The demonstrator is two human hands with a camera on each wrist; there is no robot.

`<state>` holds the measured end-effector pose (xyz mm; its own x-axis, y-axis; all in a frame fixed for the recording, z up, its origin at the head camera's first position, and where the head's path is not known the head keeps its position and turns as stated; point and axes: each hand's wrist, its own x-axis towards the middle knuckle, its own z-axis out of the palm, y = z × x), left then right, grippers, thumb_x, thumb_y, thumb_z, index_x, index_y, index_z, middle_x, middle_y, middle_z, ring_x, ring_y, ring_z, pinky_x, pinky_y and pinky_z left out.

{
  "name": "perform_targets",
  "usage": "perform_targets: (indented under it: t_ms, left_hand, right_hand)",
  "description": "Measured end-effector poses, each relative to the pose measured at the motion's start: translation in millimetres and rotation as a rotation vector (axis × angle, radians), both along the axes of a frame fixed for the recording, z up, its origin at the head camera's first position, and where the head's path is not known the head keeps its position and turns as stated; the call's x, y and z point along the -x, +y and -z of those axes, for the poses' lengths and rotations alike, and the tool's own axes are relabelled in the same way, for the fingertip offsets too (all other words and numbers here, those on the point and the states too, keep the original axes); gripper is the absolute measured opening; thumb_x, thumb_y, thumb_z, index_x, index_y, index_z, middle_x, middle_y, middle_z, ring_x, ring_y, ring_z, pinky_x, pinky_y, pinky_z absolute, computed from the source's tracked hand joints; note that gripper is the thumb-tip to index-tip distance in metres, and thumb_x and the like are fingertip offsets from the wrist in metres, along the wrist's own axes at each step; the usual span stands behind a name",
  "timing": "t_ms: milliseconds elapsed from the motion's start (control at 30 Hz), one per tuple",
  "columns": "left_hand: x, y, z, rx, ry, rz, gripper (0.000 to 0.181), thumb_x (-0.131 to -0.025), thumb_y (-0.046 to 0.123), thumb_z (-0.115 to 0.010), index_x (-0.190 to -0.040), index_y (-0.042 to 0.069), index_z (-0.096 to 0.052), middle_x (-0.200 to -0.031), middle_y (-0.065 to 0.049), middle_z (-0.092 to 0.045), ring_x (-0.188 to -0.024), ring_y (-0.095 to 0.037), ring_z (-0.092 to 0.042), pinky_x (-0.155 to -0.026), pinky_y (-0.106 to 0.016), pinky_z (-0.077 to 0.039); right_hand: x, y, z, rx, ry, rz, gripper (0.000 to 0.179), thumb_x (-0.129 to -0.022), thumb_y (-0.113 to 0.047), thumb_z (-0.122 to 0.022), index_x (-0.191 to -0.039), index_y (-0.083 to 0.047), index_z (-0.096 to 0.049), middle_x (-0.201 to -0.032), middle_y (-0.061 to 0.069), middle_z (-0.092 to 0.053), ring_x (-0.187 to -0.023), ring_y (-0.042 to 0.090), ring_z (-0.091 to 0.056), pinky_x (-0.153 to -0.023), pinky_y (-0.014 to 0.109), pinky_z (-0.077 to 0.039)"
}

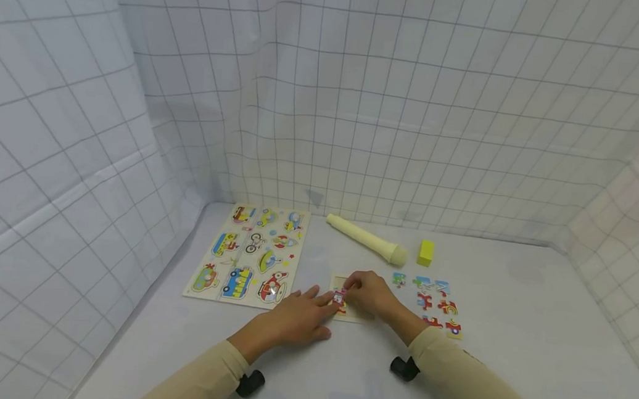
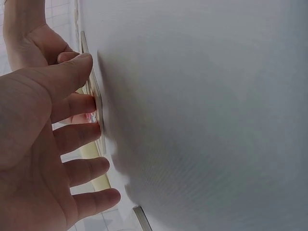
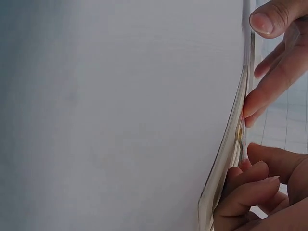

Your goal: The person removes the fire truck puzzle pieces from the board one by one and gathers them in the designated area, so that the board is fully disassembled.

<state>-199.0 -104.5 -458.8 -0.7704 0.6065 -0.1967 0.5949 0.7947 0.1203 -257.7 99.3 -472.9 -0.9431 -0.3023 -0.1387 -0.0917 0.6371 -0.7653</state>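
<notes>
A small wooden puzzle tray [image 1: 360, 319] lies on the table between the hands, partly covered by them. My right hand [image 1: 371, 293] reaches in from the right, its curled fingers and thumb pinching a red and white jigsaw piece [image 1: 338, 297] over the tray. From the left, my left hand [image 1: 301, 317] rests palm down with fingers spread, its index fingertip at the tray's left part beside that piece. The left wrist view has the left fingers [image 2: 79, 137] extended along the tray's edge. In the right wrist view, the curled right fingers [image 3: 248, 192] overlap the tray's side.
Loose jigsaw pieces [image 1: 448, 307] lie right of the tray. Behind it are a pale yellow microphone-shaped object [image 1: 363, 235] and a yellow block [image 1: 426, 253]. A vehicle picture board [image 1: 218, 296] lies left. Grid-patterned white curtains [image 1: 359, 103] enclose the table's back and sides.
</notes>
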Motion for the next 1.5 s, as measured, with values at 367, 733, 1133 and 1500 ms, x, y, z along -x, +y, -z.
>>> perform_targets:
  t_ms: [367,733,1133,1500]
  left_hand:
    - [0.5,1.2,-2.6,-0.009,-0.019,-0.007,0.058,-0.099,0.047,-0.063,-0.151,0.022,-0.052,-0.16,-0.006,-0.043,-0.148,-0.035,-0.039,-0.114,-0.057,-0.038]
    - [0.9,0.7,-4.1,-0.019,-0.054,-0.011,0.061,-0.099,0.046,-0.064,-0.153,0.022,-0.049,-0.162,-0.008,-0.04,-0.151,-0.034,-0.033,-0.117,-0.057,-0.033]
    - [-0.9,-1.4,-3.7,-0.036,-0.05,-0.01,0.059,-0.099,0.042,-0.065,-0.152,0.021,-0.05,-0.161,-0.007,-0.042,-0.15,-0.034,-0.034,-0.117,-0.058,-0.034]
    - [1.1,-1.5,-2.0,-0.022,-0.045,-0.007,0.058,-0.099,0.043,-0.064,-0.152,0.022,-0.051,-0.161,-0.005,-0.042,-0.151,-0.034,-0.033,-0.117,-0.058,-0.033]
  right_hand:
    - [4.4,13,-5.4,0.185,-0.054,0.065,0.005,-0.092,-0.001,-0.066,-0.095,-0.003,-0.068,-0.081,0.004,-0.06,-0.063,0.014,-0.05,-0.056,0.026,-0.042]
    - [12.6,100,-18.0,0.207,-0.132,0.132,0.011,-0.099,-0.007,-0.063,-0.105,0.002,-0.065,-0.083,0.003,-0.056,-0.061,0.013,-0.041,-0.052,0.025,-0.035]
    - [12.1,128,-10.4,0.127,-0.219,0.095,0.01,-0.1,-0.01,-0.064,-0.102,0.0,-0.066,-0.086,0.003,-0.057,-0.065,0.015,-0.045,-0.054,0.025,-0.038]
    - [14.2,127,-6.1,-0.008,-0.133,0.107,0.005,-0.097,-0.008,-0.067,-0.097,-0.004,-0.071,-0.09,0.004,-0.062,-0.078,0.019,-0.053,-0.066,0.031,-0.046]
